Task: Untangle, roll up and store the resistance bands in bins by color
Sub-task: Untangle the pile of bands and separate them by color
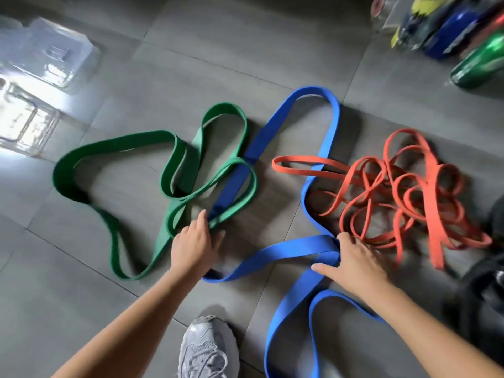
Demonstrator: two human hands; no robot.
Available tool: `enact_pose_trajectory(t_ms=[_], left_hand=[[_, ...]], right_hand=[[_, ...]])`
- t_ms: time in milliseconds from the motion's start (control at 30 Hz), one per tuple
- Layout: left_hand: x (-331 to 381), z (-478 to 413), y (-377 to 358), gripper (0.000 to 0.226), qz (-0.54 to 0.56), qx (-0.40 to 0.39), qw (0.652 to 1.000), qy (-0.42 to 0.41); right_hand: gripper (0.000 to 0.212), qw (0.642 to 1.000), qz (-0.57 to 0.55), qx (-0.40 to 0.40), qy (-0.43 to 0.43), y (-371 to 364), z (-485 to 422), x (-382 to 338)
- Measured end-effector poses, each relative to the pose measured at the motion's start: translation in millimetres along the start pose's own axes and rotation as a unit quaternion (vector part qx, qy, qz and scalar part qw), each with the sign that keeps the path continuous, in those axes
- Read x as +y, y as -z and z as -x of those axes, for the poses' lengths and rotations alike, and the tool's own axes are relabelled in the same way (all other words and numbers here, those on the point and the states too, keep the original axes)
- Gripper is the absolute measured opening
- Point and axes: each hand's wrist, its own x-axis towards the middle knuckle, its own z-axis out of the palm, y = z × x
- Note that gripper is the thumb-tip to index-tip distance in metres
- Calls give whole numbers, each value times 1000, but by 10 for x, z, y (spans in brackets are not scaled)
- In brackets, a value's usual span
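Your left grip (195, 241) touches the green band (122, 141) where it crosses the blue band (289, 251) on the floor (245, 50); whether it clasps anything, I cannot tell. Your right grip (354, 257) lies spread flat on the blue band, beside the orange tangle (386, 159).

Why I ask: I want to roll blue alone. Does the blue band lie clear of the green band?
No, the blue band crosses the loops of the green band just beyond the left hand.
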Motion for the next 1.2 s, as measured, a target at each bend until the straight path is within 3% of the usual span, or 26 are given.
enact_pose_trajectory(t_ms=[100, 233, 300, 433, 533, 633, 700, 767, 833, 900, 967, 1033, 1200], left_hand=[[-119, -265, 256, 23, 3, 13, 999, 44], [-589, -593, 692, 25, 66, 175, 969, 161], [-902, -660, 841, 29, 81, 219, 951, 202], [-1109, -713, 884, 38, 52, 148, 962, 222], [-767, -576, 701, 72, 34, 159, 975, 150], [-435, -313, 318, 64, -10, 176, 982, -62], [-349, -126, 30, 63, -67, 104, 984, -129], [-332, 17, -140, 76, -134, 26, 981, -140], [-355, 23, -164, 82, -155, 6, 982, -108], [-402, -84, -57, 75, -143, 23, 988, -48], [-441, -238, 100, 72, -109, 7, 994, 18], [-458, -325, 217, 80, -55, 20, 998, 30], [-581, -473, 509, 53, 25, 173, 979, 102]], right_hand=[[60, 1000, 2, -16, -14, 0, -40, -52], [51, 1000, 13, -21, -18, 9, -45, -80], [48, 999, 8, -21, -28, 34, -35, -83], [42, 999, -3, -29, -41, 58, -66, -116], [25, 999, 3, -22, -45, 89, -159, -142], [21, 998, -38, -11, -43, 120, -218, -197], [26, 997, -73, -15, -35, 132, -231, -281], [32, 993, -111, -26, -16, 134, -223, -390], [37, 988, -144, -53, 2, 129, -179, -516], [36, 982, -163, -89, 16, 102, -130, -641], [29, 976, -186, -108, 23, 73, -109, -733], [24, 973, -201, -114, 22, 70, -118, -766], [21, 976, -187, -109, 5, 72, -114, -649]])
